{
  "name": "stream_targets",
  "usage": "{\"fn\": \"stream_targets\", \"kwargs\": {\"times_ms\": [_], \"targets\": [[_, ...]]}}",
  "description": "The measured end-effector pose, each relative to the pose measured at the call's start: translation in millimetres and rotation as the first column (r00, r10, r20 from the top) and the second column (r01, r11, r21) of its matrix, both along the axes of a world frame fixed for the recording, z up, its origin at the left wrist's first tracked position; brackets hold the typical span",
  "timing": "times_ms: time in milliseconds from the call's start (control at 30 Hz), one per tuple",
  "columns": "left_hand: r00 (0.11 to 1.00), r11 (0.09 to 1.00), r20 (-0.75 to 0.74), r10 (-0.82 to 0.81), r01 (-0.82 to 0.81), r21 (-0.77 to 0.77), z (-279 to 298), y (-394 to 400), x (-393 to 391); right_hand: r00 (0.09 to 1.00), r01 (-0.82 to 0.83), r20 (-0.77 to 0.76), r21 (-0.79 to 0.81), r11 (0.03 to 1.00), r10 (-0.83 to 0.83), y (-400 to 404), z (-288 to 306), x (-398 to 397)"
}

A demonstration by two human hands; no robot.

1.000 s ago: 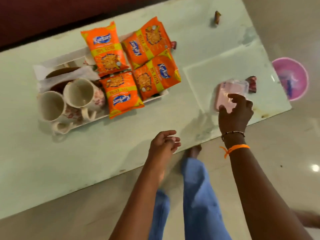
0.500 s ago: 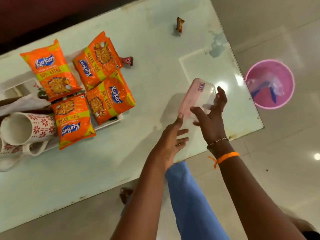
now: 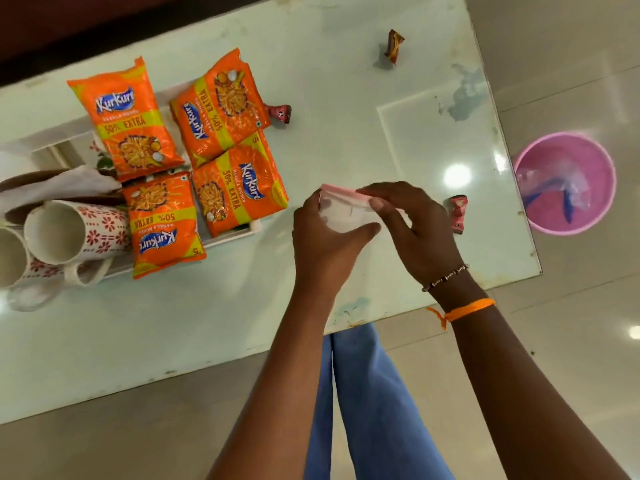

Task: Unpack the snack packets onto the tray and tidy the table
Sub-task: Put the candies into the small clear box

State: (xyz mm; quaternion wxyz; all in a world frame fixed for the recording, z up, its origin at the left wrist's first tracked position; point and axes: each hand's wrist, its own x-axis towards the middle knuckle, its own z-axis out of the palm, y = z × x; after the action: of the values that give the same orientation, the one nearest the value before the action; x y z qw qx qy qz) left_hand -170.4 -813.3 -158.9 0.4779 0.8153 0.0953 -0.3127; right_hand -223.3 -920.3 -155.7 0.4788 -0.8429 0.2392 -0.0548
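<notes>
Several orange snack packets [image 3: 239,183] lie on a white tray [image 3: 254,227] at the left of the pale table [image 3: 207,323]. Both hands hold a small clear plastic pouch with a pink strip [image 3: 341,211] above the table's middle. My left hand [image 3: 325,244] grips its lower left side and my right hand [image 3: 415,226] pinches its top edge. Three small candy wrappers lie loose on the table: one at the far side [image 3: 394,46], one beside the tray [image 3: 280,113], one to the right of my right hand [image 3: 458,213].
Two patterned mugs [image 3: 72,233] lie on their sides on the tray's left part, next to a white cloth [image 3: 59,187]. A pink bin [image 3: 566,183] with plastic in it stands on the floor past the table's right edge. My legs are at the near edge.
My right hand lifted the pouch off the table and my left hand came up to take hold of it. The view shifted so the tray sits further left.
</notes>
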Motion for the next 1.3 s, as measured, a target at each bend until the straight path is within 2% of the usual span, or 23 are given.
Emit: {"fn": "stream_targets", "kwargs": {"times_ms": [100,267,400,500,600,733,800,900,1033,1133,1233,1300], "targets": [[1.0,0.999,-0.017,-0.021,0.021,0.034,0,6,3,0.999,0.025,-0.05,0.175,0.984,-0.016,2,-6,4],[0.981,0.978,-0.044,-0.189,0.192,0.077,-1,21,2,0.979,0.166,-0.12,0.024,0.986,-0.162,1,-30,5],[0.963,0.959,0.015,-0.271,0.269,0.09,0,34,-7,0.906,0.354,-0.264,0.04,0.934,-0.332,-8,-55,6],[0.955,0.955,0.039,-0.294,0.292,0.053,1,43,-11,0.867,0.436,-0.3,0.065,0.898,-0.399,-16,-59,1],[0.965,0.964,0.023,-0.263,0.263,-0.038,5,45,-11,0.842,0.457,-0.259,-0.122,0.881,-0.473,-25,-58,-11],[0.955,0.95,0.027,-0.294,0.295,-0.101,5,41,-7,0.766,0.438,-0.275,-0.438,0.785,-0.581,-39,-65,-26],[0.934,0.932,0.074,-0.35,0.355,-0.071,2,36,-4,0.747,0.36,-0.357,-0.491,0.793,-0.56,-43,-71,-30],[0.918,0.923,0.128,-0.374,0.382,-0.042,-4,30,-2,0.781,0.335,-0.411,-0.361,0.871,-0.471,-48,-73,-27],[0.908,0.921,0.177,-0.38,0.39,-0.022,-7,20,-1,0.899,0.359,-0.236,-0.088,0.929,-0.369,-40,-45,-6],[0.911,0.931,0.213,-0.352,0.364,-0.017,-7,11,2,0.965,0.249,-0.087,-0.006,0.968,-0.249,-23,-20,8],[0.923,0.945,0.231,-0.309,0.326,-0.036,-7,2,8,0.988,0.124,-0.099,0.029,0.992,-0.121,-13,-9,18],[0.927,0.952,0.244,-0.284,0.304,-0.046,-8,-2,14,0.989,0.116,-0.093,-0.001,0.993,-0.115,-18,-10,29]]}}
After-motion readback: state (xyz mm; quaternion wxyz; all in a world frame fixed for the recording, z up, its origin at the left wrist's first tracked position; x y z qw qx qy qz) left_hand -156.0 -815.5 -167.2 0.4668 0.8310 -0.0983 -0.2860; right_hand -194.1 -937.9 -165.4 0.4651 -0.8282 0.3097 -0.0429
